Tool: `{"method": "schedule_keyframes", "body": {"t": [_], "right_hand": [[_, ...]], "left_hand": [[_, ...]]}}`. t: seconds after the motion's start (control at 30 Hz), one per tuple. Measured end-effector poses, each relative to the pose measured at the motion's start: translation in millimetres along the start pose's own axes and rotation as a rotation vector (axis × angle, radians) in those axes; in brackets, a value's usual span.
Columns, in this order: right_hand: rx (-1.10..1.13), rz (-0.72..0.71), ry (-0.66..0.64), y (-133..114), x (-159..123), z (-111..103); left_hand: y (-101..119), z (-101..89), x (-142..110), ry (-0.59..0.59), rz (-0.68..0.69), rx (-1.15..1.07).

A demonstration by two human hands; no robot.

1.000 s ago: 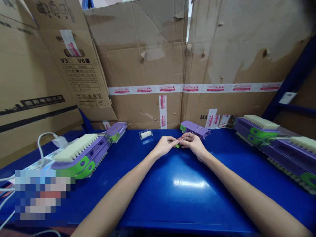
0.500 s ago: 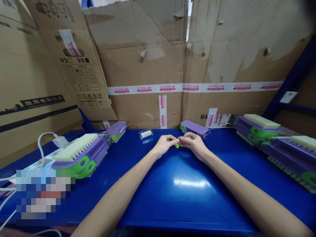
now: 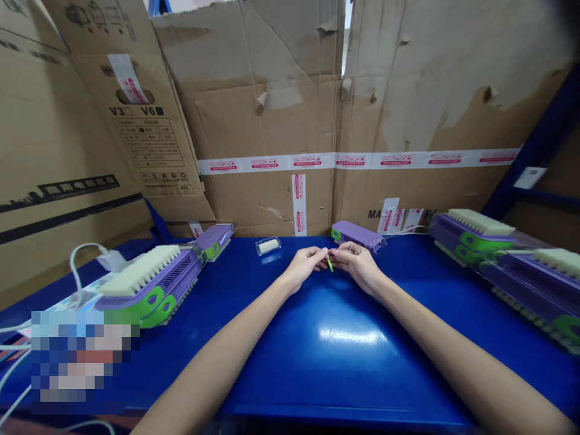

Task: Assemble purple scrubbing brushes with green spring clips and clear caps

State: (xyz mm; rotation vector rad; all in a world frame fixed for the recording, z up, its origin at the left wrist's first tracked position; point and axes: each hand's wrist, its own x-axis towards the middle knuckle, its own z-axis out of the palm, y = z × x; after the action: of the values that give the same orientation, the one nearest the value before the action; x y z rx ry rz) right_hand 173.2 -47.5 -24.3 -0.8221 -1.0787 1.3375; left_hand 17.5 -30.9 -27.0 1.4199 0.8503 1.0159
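Observation:
Above the middle of the blue table, my two hands meet fingertip to fingertip. My left hand [image 3: 308,266] is closed in a pinch, thumb against forefinger, at the top of a small bright green piece [image 3: 330,264]. This thin piece hangs down between the hands. My right hand [image 3: 357,263] is closed too, its thumb and forefinger at the same spot. Something small, dark and shiny shows among the right fingers; its kind is too small to make out. Just behind the right hand lies a purple and green case [image 3: 353,232], partly covered by the fingers.
A clear box with a cream roll [image 3: 269,245] stands at the back. Purple-green units with cream ridged pads [image 3: 140,272] line the left; similar units [image 3: 480,222] line the right. White cables [image 3: 77,272] run at left. Cardboard [image 3: 267,121] walls the back of the blue table [image 3: 290,362].
The small green piece has turned from showing its broad side to hanging nearly edge-on, slightly further right. The left hand has shifted a little; both hands stay together.

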Motion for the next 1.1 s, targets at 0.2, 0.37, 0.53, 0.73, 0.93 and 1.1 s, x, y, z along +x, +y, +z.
{"method": "schedule_keyframes", "body": {"t": [0.2, 0.37, 0.53, 0.73, 0.93, 1.1], "right_hand": [[-0.065, -0.012, 0.033, 4, 1, -1], [-0.035, 0.008, -0.011, 1, 0, 1], [0.052, 0.018, -0.084, -3, -3, 2], [0.026, -0.008, -0.104, -2, -4, 4], [0.05, -0.033, -0.088, -3, -5, 7], [0.017, -0.016, -0.095, -6, -6, 8]], "left_hand": [[-2, -1.7, 0, 0.065, -0.011, 0.011], [-2, -4.3, 1, 0.02, -0.046, -0.071], [3, 0.4, -1, -0.081, -0.092, -0.289], [6, 1.8, -1, -0.05, -0.151, -0.331], [7, 1.0, -2, -0.049, -0.139, -0.322], [7, 1.2, -3, -0.112, -0.099, -0.31]]}}
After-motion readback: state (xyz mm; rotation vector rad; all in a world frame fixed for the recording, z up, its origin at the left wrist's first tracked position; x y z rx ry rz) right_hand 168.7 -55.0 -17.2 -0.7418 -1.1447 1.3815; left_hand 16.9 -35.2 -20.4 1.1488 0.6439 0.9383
